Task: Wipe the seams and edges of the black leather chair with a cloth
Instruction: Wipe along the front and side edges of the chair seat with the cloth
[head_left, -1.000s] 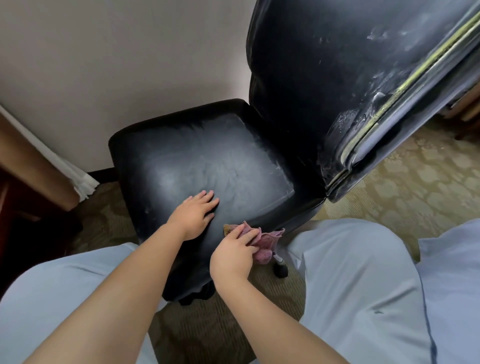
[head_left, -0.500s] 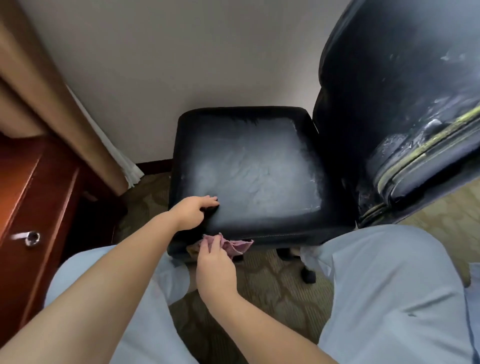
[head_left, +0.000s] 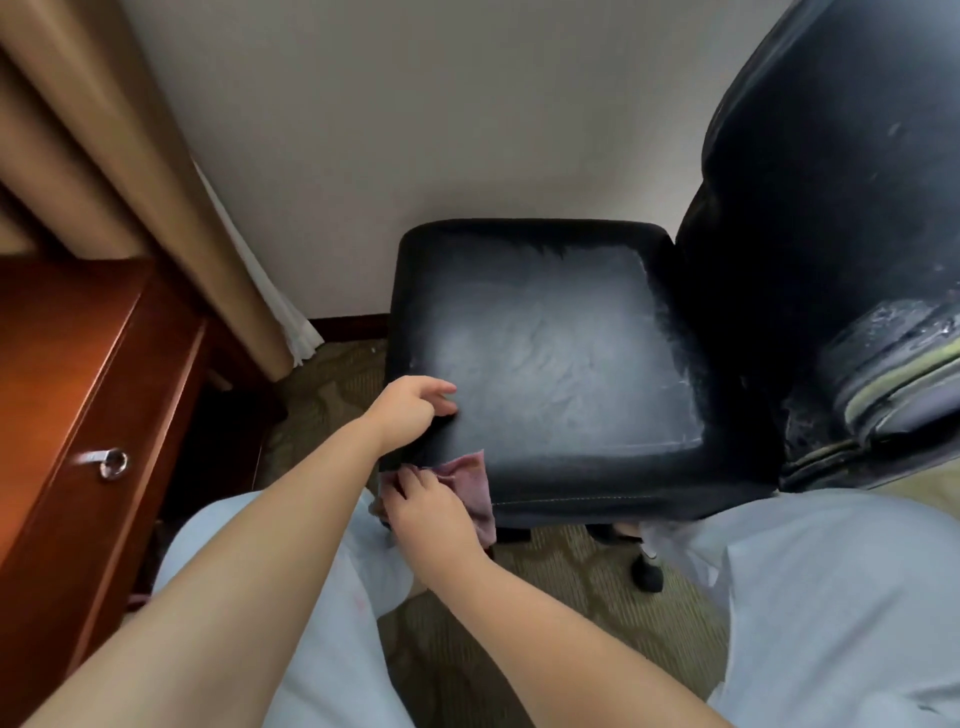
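patterned carpet (head_left: 571, 597) and a plain wall (head_left: 467, 130) frame this corner, where your right hand (head_left: 431, 512) pinches the pink cloth (head_left: 470, 480) against the near left corner of the black chair (head_left: 545, 353) seat. your left hand (head_left: 410, 410) rests on top, fingers loosely bent, grasping nothing. with so little cloth in that pinch it may slip free, or ride past the stitched seam (head_left: 597, 499) below the edge and leave it dusty.

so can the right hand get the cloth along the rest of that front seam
Probably yes: the right hand holds the cloth at the seat's front-left corner, and the stitched seam runs rightward unobstructed.
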